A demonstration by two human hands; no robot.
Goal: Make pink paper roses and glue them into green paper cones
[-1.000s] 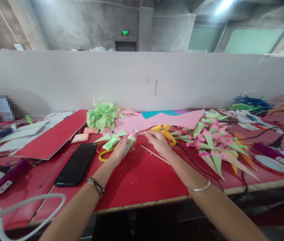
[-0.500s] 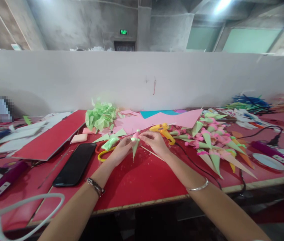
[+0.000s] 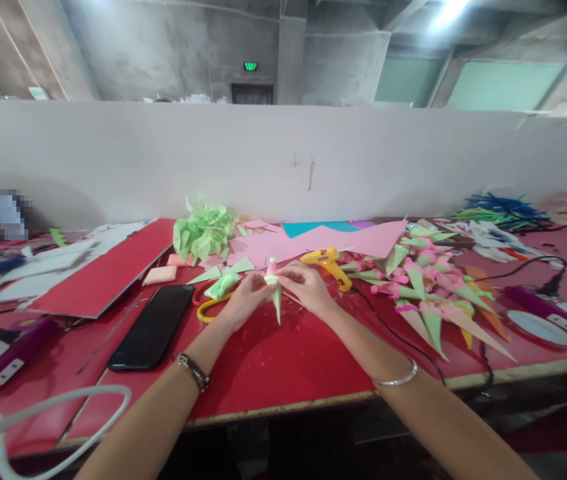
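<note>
Between my two hands, above the red table, is a small paper ice cream cone (image 3: 276, 308), pale green with its tip down and a pink and green top. My left hand (image 3: 249, 301) pinches it from the left side. On the other side my right hand (image 3: 308, 285) has thumb and fingers closed on its upper rim. Just left of my left hand lie scissors (image 3: 208, 309) with yellow and red handles, partly under a lump of light green clay (image 3: 221, 285). A yellow glue gun (image 3: 332, 265) rests beyond my right hand.
Finished-looking paper cones (image 3: 431, 280) are piled at the right. A black phone (image 3: 152, 327) lies at the left beside a red board (image 3: 108, 267). Crumpled green paper (image 3: 203, 233) and pink sheets (image 3: 313, 243) are at the back. Purple power strips (image 3: 11, 357) sit at both sides.
The cone has shifted slightly right and stands a little differently in my fingers. My right hand has moved from the pink top down to the cone's rim.
</note>
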